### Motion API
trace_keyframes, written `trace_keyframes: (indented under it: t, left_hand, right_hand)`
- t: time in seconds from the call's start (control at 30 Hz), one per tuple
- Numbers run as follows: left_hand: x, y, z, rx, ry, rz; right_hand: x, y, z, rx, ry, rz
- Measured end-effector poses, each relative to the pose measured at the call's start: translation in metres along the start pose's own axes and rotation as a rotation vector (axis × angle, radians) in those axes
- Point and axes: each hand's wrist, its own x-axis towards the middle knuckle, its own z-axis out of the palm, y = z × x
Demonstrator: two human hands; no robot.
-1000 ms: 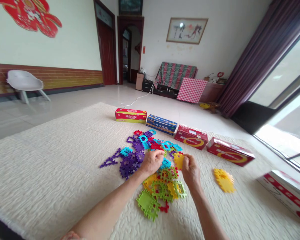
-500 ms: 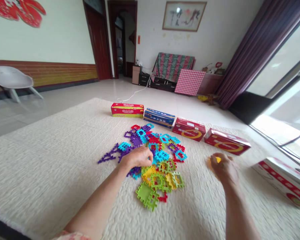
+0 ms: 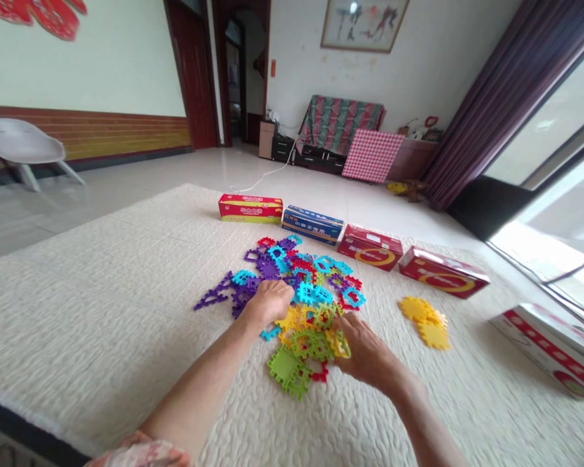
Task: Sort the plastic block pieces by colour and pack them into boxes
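A mixed pile of notched plastic building tiles in purple, blue, red, green and yellow lies on the quilted mat. My left hand rests over the pile's middle with its fingers curled down; whatever they hold is hidden. At the near right side of the pile, my right hand grips a yellow tile, with a bit of green showing beside it. Flat green tiles lie at the near end of the pile. Apart from it, to the right, sits a small group of yellow tiles.
Behind the pile stand a red-and-yellow box, a blue box and two dark red boxes. A white-and-red box is at the right on the pale mat. A white chair stands far left.
My right hand has left the yellow group at the right and come to the pile, where it now grips a yellow tile. My left hand stays over the pile, shifted slightly.
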Motion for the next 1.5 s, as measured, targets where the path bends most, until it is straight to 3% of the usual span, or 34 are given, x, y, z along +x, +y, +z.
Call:
trace_keyframes:
  t: [0.27,0.5,0.63,0.8,0.9,1.03,1.2,1.33,1.5]
  left_hand:
    - [0.007,-0.011,0.005,-0.093,0.070,0.002]
    - [0.009,-0.030,0.009,-0.100,0.172,0.015]
    - [0.004,-0.019,0.000,-0.096,0.081,0.055]
    - [0.002,-0.003,-0.002,-0.040,-0.038,0.008]
    - [0.005,-0.006,0.003,-0.036,-0.042,0.003]
    - [0.011,-0.014,0.009,-0.079,-0.052,0.046]
    - [0.015,-0.012,0.012,-0.122,-0.029,0.109]
    - [0.020,-0.013,0.016,-0.210,-0.004,0.158]
    - [0.026,-0.016,0.025,-0.285,0.022,0.182]
  right_hand:
    - [0.003,0.015,-0.017,0.091,-0.001,-0.045]
    - [0.011,0.022,-0.023,0.082,0.222,-0.009]
    - [0.013,0.022,-0.024,0.099,0.251,0.010]
    - [0.012,0.019,-0.023,0.128,0.301,0.068]
    - [0.014,0.012,-0.020,0.214,0.302,0.070]
    - [0.024,-0.007,-0.009,0.299,0.249,-0.061]
    - [0.043,-0.024,0.001,0.084,0.161,-0.148]
    - [0.048,-0.018,0.007,-0.028,0.171,-0.100]
    - [0.048,0.000,0.012,0.044,0.219,-0.120]
